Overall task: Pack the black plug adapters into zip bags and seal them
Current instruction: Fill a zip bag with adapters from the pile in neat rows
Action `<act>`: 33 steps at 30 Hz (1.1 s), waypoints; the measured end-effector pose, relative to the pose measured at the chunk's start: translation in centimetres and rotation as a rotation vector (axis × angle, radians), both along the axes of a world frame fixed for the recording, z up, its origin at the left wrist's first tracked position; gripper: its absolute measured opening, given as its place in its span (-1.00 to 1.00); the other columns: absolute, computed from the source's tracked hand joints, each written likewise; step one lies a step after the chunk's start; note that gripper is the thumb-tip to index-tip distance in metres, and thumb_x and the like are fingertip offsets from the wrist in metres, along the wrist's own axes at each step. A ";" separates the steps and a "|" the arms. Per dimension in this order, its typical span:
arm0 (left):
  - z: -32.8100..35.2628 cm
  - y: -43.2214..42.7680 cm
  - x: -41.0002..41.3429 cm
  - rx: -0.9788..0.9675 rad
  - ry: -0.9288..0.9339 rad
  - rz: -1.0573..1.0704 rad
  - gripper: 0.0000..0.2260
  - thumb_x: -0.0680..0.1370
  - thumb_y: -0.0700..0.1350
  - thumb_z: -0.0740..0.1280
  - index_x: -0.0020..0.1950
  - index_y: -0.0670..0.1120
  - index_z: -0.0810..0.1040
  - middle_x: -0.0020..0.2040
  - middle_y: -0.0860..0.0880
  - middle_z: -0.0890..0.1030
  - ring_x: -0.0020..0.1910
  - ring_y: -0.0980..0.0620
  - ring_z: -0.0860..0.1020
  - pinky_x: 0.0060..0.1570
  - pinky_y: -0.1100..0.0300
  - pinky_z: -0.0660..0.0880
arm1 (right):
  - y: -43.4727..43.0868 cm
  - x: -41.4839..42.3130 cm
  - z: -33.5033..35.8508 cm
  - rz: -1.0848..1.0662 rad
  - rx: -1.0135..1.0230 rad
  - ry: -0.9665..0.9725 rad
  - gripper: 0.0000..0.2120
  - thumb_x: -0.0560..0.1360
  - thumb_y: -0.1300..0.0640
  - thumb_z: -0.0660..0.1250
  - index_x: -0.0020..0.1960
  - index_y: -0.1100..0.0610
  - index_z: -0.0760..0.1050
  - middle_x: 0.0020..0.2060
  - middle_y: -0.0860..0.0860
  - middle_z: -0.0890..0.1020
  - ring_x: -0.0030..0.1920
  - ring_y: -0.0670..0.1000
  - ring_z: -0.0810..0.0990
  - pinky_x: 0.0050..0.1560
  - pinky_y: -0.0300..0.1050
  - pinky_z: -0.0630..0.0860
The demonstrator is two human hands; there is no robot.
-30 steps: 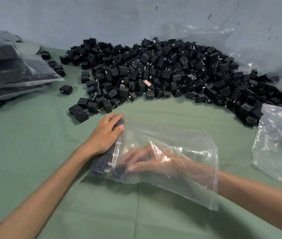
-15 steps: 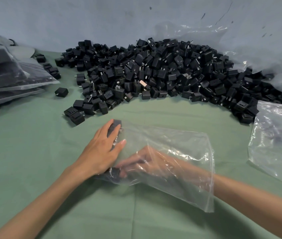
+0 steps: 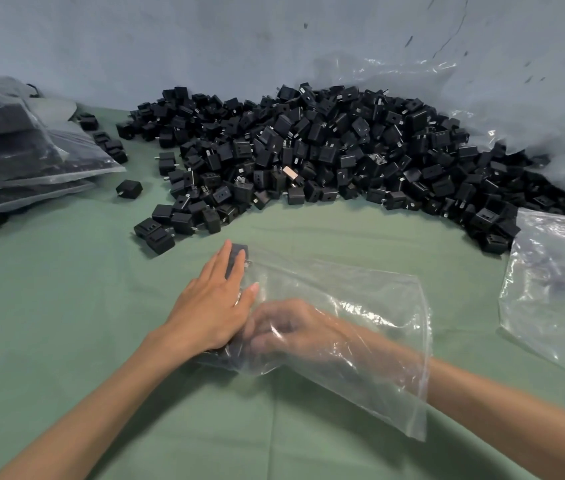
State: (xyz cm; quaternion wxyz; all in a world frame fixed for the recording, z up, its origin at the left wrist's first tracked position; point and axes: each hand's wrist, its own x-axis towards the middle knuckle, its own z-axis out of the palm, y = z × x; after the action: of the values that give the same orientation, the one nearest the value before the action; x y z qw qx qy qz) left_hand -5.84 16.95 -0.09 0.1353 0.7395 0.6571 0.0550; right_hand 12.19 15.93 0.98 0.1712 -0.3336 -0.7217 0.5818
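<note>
Green surface [image 3: 66, 306] | left hand [image 3: 212, 306] flat, fingers straight, pressing adapters [image 3: 238, 253] beneath it at zip bag [image 3: 360, 306] end | right hand [image 3: 291, 329] inside bag, grip unreadable | best: align row squarely against closed end.

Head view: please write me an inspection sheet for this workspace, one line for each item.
Surface: green cloth, flat.
Job's things: adapter pile at back; zip bag unsealed, some adapters inside.
Clutter: filled bags left; clear bags right.
Hands: left hand flat on the bagged adapters; right hand inside the bag, grip unclear.
Cables: nothing seen.
Surroundings: grey wall; plastic sheet behind the pile.
</note>
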 end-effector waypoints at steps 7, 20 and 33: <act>0.4 -0.3 0.4 0.014 0.057 0.021 -0.39 0.60 0.19 -0.12 0.57 -0.05 -0.16 0.57 -0.02 -0.26 0.55 0.04 -0.16 0.47 0.01 0.02 | 1.6 0.9 0.4 0.226 0.114 -0.132 -0.74 0.58 0.25 0.27 0.24 0.25 0.54 0.13 0.17 0.63 0.14 0.16 0.60 0.25 0.15 0.46; 0.5 -0.5 0.9 0.016 0.101 0.083 -0.34 0.60 0.22 -0.15 0.56 -0.14 -0.22 0.55 -0.03 -0.30 0.51 0.09 -0.31 0.47 0.04 -0.11 | 6.0 6.1 2.6 0.465 0.022 -0.166 -0.58 0.62 0.02 0.14 0.41 0.18 0.37 0.32 -0.02 0.50 0.33 0.03 0.47 0.32 -0.01 0.42; 0.6 -0.3 0.9 0.044 0.087 0.106 -0.33 0.62 0.20 -0.11 0.55 -0.21 -0.18 0.56 -0.09 -0.27 0.53 0.03 -0.29 0.48 0.02 -0.05 | 12.1 19.0 3.7 -0.557 0.221 -0.511 -0.84 0.54 0.22 0.28 -0.04 0.06 0.63 0.03 0.05 0.67 -0.02 -0.06 0.64 0.08 -0.15 0.56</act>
State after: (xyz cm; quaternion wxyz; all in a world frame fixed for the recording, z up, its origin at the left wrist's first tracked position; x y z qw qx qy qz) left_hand -4.97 16.70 0.51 0.0873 0.7079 0.6995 0.0441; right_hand 31.19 28.07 4.64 0.1722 -0.6302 -0.6813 0.3302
